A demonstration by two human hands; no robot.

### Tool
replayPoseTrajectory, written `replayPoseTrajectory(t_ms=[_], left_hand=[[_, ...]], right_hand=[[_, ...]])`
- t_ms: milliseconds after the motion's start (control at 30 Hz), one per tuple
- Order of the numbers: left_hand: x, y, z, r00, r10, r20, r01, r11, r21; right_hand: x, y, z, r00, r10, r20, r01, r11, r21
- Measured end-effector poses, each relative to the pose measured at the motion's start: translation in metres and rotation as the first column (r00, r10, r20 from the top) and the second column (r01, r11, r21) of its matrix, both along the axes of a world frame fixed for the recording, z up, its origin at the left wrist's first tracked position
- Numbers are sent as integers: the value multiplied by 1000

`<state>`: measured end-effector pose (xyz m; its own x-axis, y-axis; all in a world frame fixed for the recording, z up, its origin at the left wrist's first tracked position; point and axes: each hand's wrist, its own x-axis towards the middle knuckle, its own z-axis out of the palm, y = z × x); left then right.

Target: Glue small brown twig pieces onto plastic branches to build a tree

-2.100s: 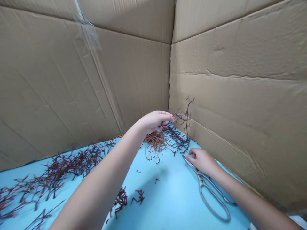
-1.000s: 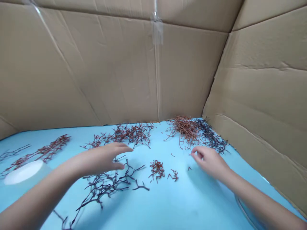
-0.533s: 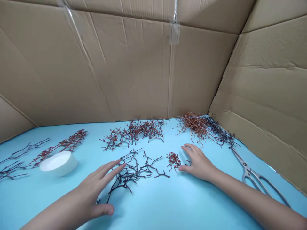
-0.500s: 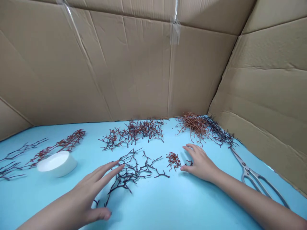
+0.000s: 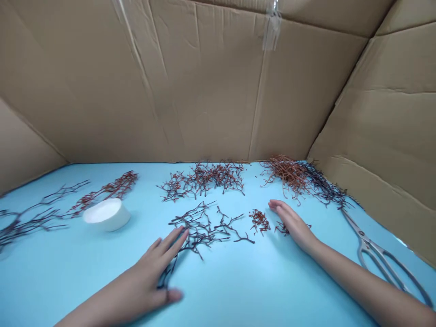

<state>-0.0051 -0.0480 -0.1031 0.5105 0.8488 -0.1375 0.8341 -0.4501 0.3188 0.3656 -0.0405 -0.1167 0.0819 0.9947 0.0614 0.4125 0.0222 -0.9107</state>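
My left hand [image 5: 150,277] is spread over the near left part of a loose group of dark branching twigs [image 5: 204,231], its fingers apart and its thumb stretched out. Over on the right, my right hand [image 5: 294,225] is turned on its side with the fingers straight and lying together. Just left of it is a small pile of short reddish-brown bits [image 5: 259,221]. A few more dark red bits [image 5: 282,228] show beside and partly behind the right hand. Neither hand visibly holds anything.
Reddish branching twigs [image 5: 207,178] lie behind. A brown stem pile [image 5: 288,172] and dark stems [image 5: 323,184] sit back right, near metal scissors [image 5: 369,245]. Leftward are a white bowl-like object [image 5: 108,215], red twigs [image 5: 111,188] and dark branches [image 5: 37,218]. Cardboard walls [image 5: 211,91] surround the blue surface.
The view has shifted, so the table items appear further right and slightly higher. My right hand has turned onto its side, its thumb no longer apart. My left hand's fingers remain spread near the dark twigs.
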Motion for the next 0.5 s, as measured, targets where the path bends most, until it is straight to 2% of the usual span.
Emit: replayPoseTrajectory(t_ms=[100, 167, 267, 400, 500], left_hand=[[20, 5, 9, 996, 51, 74, -48, 997, -52], [22, 9, 14, 989, 46, 141, -36, 996, -76], [7, 13, 24, 982, 13, 189, 7, 994, -108], [-26, 15, 37, 989, 25, 146, -6, 992, -127], [-36, 16, 35, 989, 37, 145, -24, 995, -93]], right_hand=[[-17, 14, -1, 991, 33, -130, -33, 999, 6], [-30, 19, 0, 977, 67, -205, -64, 998, 22], [-39, 22, 7, 955, 104, -278, -89, 994, 64], [-32, 21, 18, 939, 59, -339, -27, 995, 97], [-34, 17, 21, 967, -24, -254, 39, 998, 57]])
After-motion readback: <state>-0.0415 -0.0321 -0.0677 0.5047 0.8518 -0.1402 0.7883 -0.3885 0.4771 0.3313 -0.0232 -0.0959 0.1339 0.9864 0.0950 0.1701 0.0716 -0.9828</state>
